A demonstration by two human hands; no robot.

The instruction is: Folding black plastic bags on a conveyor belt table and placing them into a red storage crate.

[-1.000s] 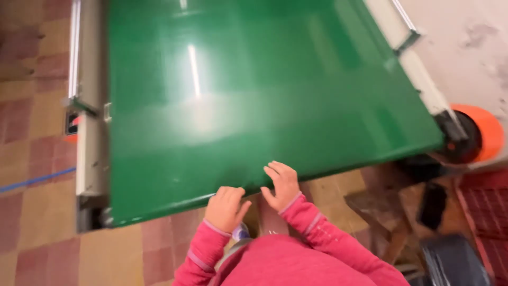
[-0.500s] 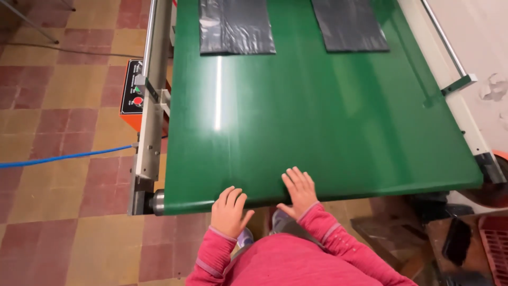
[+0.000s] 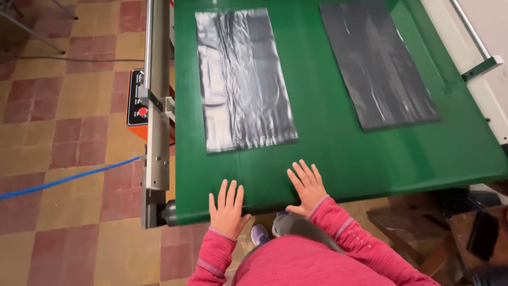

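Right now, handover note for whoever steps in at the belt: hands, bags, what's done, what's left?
Left hand: empty, flat on the near edge of the green conveyor belt, fingers spread.
Right hand: empty, flat on the belt beside it.
Left black plastic bag: flat on the belt, its near end just beyond the hands.
Right black plastic bag: flat, further right.
Done: nothing picked up.
Left: both bags untouched.

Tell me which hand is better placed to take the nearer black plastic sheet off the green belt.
Left, probably. The left hand lies flat at the belt's near edge, directly below the nearer black sheet. The right hand sits off that sheet's right corner.
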